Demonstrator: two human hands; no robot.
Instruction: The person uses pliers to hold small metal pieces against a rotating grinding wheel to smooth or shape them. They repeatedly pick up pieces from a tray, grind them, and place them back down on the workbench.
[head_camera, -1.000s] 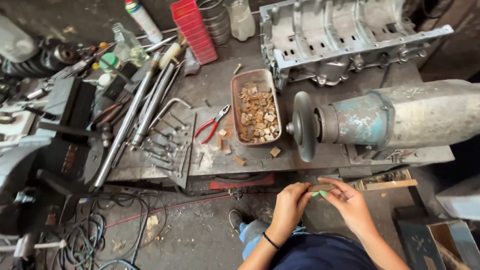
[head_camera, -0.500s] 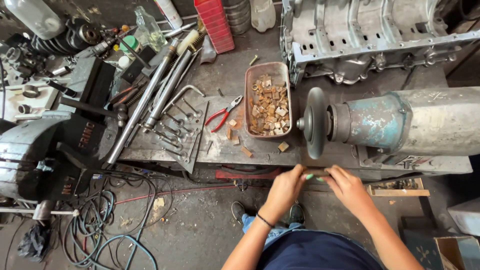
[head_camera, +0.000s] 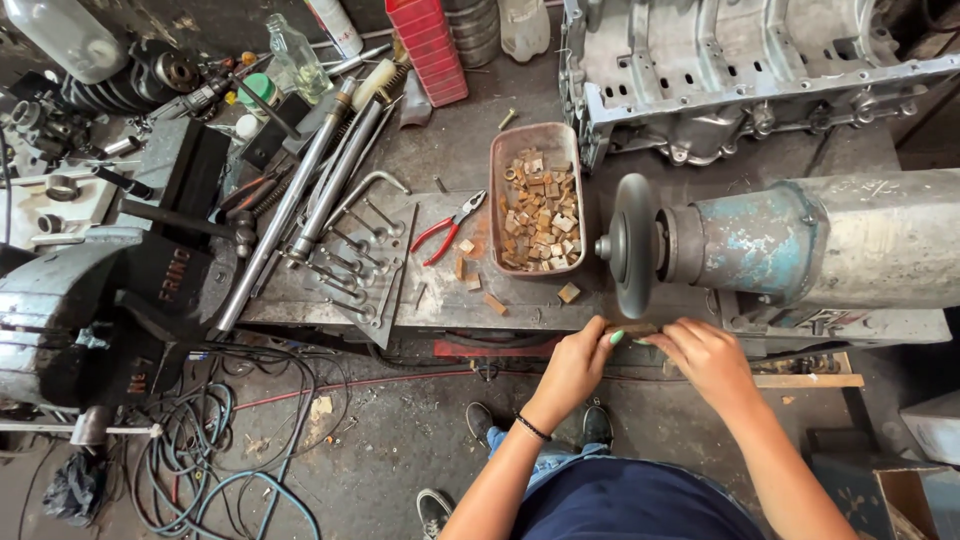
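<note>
A small brownish block (head_camera: 632, 329) sat pinched between both hands just under the lower rim of the dark grinding disc (head_camera: 633, 245), at the front edge of the workbench (head_camera: 440, 150); whether it touched the disc could not be told; the left hand (head_camera: 574, 362) was closed on the block's left end, fingertips curled around it, a dark band at the wrist; the right hand (head_camera: 708, 356) gripped the right end, fingers bent over the top. The disc was mounted on a blue-grey motor housing (head_camera: 800, 240) lying along the bench to the right. Just left of the disc stood a rusty rectangular tray (head_camera: 537, 205) filled with similar small blocks; a few loose blocks (head_camera: 472, 272) lay on the bench beside it; red-handled pliers (head_camera: 447, 226) lay left of the tray. Long steel rods (head_camera: 310, 190) ran diagonally farther left; a grey engine block (head_camera: 740, 70) rested behind the motor; cables (head_camera: 220, 450) coiled on the floor below.
</note>
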